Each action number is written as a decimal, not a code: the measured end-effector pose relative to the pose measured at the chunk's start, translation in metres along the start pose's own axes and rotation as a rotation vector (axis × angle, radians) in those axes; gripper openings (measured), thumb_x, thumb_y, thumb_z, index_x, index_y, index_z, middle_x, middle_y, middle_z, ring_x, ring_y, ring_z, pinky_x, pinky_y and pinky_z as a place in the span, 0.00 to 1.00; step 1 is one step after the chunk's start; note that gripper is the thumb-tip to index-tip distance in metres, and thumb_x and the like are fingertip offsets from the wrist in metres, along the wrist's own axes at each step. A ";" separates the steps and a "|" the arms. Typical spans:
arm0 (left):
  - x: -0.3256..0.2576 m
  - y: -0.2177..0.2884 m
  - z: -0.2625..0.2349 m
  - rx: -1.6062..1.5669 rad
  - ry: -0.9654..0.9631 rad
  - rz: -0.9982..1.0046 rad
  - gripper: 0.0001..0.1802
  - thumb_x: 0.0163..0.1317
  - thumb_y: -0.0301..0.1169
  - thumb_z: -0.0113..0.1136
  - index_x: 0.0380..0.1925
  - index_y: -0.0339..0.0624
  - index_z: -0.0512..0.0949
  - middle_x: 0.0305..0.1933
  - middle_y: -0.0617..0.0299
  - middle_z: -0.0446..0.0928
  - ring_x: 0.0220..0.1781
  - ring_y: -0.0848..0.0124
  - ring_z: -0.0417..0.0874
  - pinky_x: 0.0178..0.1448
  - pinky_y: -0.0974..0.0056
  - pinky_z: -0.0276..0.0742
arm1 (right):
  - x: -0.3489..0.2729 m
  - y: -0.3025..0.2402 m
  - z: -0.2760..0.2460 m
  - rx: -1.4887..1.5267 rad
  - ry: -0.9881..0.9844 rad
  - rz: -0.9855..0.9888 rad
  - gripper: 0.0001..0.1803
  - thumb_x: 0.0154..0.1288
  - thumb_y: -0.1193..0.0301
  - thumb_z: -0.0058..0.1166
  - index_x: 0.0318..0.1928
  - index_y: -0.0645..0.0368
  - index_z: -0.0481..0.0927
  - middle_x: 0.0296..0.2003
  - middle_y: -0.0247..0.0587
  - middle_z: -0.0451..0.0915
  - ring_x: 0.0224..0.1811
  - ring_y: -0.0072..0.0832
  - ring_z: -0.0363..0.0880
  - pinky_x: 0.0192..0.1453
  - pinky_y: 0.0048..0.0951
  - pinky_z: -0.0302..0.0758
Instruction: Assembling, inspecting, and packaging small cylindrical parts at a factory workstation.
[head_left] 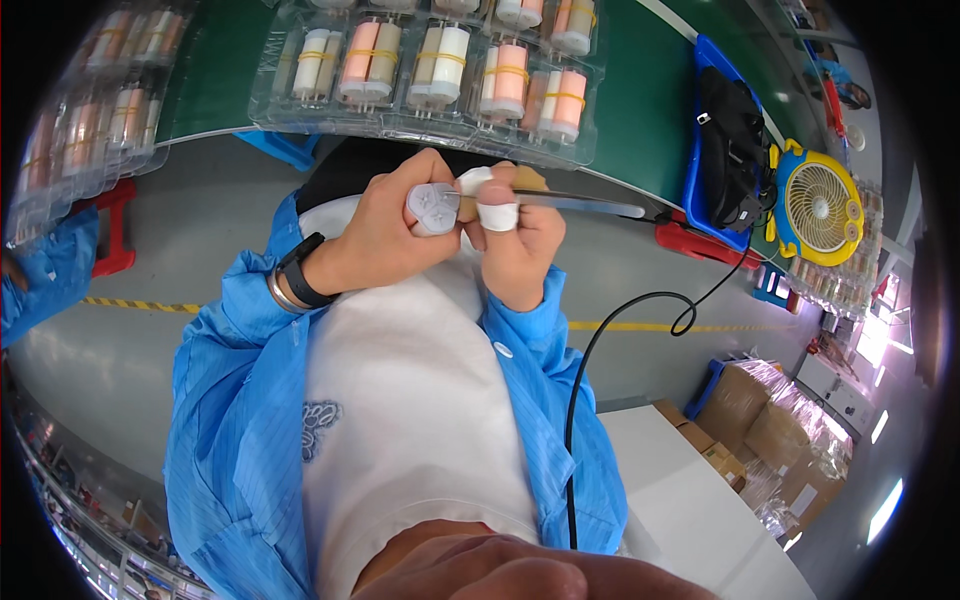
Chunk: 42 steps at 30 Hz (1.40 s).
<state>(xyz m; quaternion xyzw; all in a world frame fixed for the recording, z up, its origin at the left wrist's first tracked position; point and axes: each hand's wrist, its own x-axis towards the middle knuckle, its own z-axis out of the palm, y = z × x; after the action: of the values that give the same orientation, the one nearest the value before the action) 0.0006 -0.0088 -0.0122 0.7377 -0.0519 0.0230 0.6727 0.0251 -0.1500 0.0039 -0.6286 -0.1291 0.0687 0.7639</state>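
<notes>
My left hand (375, 225) is closed around a bundle of cylinders with a pale, three-lobed plastic end cap (433, 208) turned up toward me. Most of the bundle is hidden by my fingers. White tape wraps fingers of my right hand (520, 245), which grips a slim metal tool (590, 203) that looks like tweezers. Its rounded end sticks out to the right, while the thin tip reaches the cap's right side. Both hands are close together, just short of the table edge. Beyond them, a clear plastic tray (420, 122) holds several banded bundles of pink, white and tan cylinders.
More filled clear trays (85, 150) stand at the left on the green table (640, 120). To the right are a blue tray (697, 180) with a black bag (728, 150) and a yellow-and-blue fan (820, 203). A black cable (580, 370) runs down beside my right arm.
</notes>
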 end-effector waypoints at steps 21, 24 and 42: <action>0.000 0.006 -0.002 0.019 0.044 0.100 0.16 0.44 0.22 0.66 0.31 0.39 0.68 0.27 0.60 0.74 0.28 0.71 0.78 0.33 0.69 0.72 | -0.001 -0.014 0.000 0.193 0.058 0.129 0.11 0.68 0.69 0.52 0.46 0.63 0.74 0.33 0.42 0.80 0.23 0.16 0.71 0.22 0.17 0.64; 0.001 0.005 -0.001 0.028 0.034 0.108 0.16 0.44 0.22 0.66 0.31 0.39 0.68 0.27 0.60 0.74 0.28 0.71 0.78 0.32 0.68 0.71 | 0.002 -0.011 0.008 0.120 0.183 0.057 0.17 0.70 0.62 0.48 0.42 0.67 0.73 0.29 0.48 0.78 0.14 0.18 0.65 0.17 0.20 0.61; 0.007 0.015 -0.014 0.131 -0.097 0.079 0.18 0.51 0.26 0.67 0.39 0.37 0.70 0.36 0.58 0.72 0.38 0.67 0.78 0.41 0.65 0.74 | 0.009 -0.028 -0.005 0.134 0.288 0.027 0.16 0.72 0.62 0.46 0.37 0.64 0.72 0.22 0.41 0.76 0.14 0.14 0.62 0.17 0.16 0.57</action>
<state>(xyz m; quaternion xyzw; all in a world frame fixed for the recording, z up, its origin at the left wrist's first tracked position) 0.0068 0.0034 0.0047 0.7778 -0.1118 0.0170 0.6183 0.0337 -0.1584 0.0313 -0.5814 -0.0048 -0.0032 0.8136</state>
